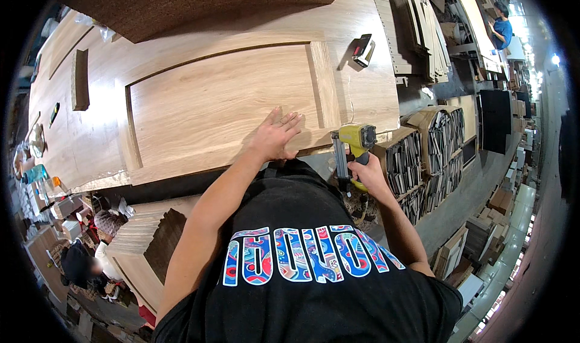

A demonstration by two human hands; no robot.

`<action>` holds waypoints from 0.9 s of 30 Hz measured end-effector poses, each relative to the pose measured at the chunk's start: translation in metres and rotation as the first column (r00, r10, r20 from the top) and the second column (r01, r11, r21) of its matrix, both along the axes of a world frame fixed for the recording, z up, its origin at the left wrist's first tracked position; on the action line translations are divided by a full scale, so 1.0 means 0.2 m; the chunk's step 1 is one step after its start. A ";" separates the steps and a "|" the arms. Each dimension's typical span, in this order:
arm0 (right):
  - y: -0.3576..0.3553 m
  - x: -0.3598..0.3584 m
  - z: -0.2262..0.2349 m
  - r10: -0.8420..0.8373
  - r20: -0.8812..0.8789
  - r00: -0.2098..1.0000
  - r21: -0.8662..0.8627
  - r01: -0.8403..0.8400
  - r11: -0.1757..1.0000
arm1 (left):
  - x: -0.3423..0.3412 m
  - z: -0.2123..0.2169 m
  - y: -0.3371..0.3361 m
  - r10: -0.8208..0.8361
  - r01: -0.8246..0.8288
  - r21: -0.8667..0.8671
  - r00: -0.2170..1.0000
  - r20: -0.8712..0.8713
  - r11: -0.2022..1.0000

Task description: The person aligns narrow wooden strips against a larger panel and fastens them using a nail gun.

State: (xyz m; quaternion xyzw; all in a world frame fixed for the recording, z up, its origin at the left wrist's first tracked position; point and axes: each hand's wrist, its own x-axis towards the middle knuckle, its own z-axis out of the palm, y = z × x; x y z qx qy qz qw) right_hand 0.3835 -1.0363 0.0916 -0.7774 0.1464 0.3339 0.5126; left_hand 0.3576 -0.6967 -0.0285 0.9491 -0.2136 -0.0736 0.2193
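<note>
Left hand point(275, 134) spread flat, pinning pale oak-veneer door panel point(223, 104) on desk point(374, 95); right hand point(364, 173) grips yellow nail gun point(356, 141) at near edge.

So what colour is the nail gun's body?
Yellow, on the nail gun in the right hand; head view.

The person wears a black T-shirt point(314, 294) with short sleeves. Big chunky letters point(302, 259) run across the chest, filled with bright patterns in blue, red, pink and white, each with a white outline. Both arms are bare below the sleeves. No gloves, watch or rings show.
</note>
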 end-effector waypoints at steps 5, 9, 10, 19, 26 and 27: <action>0.05 0.01 0.07 0.029 -0.009 1.000 -0.044 -0.029 0.999 | 0.00 0.00 0.00 -0.001 0.001 -0.006 1.000 -0.004 1.000; 0.06 0.02 0.08 0.043 -0.001 0.999 -0.081 -0.043 0.996 | 0.00 -0.01 0.00 0.004 -0.004 -0.011 1.000 0.026 1.000; 0.07 0.02 0.08 0.047 -0.001 0.999 -0.090 -0.047 0.995 | 0.00 -0.01 0.00 0.005 -0.004 -0.012 1.000 0.027 1.000; 0.09 0.01 0.10 0.051 -0.004 0.999 -0.108 -0.051 0.993 | 0.00 -0.02 0.00 0.009 -0.009 -0.020 0.999 0.042 1.000; 0.08 0.04 0.09 0.096 -0.006 0.995 -0.197 -0.095 0.976 | 0.00 -0.03 0.00 0.006 -0.004 -0.030 0.999 0.048 1.000; 0.09 0.05 0.10 0.097 -0.008 0.995 -0.204 -0.096 0.974 | 0.00 -0.03 0.01 0.006 -0.005 -0.037 0.999 0.041 0.999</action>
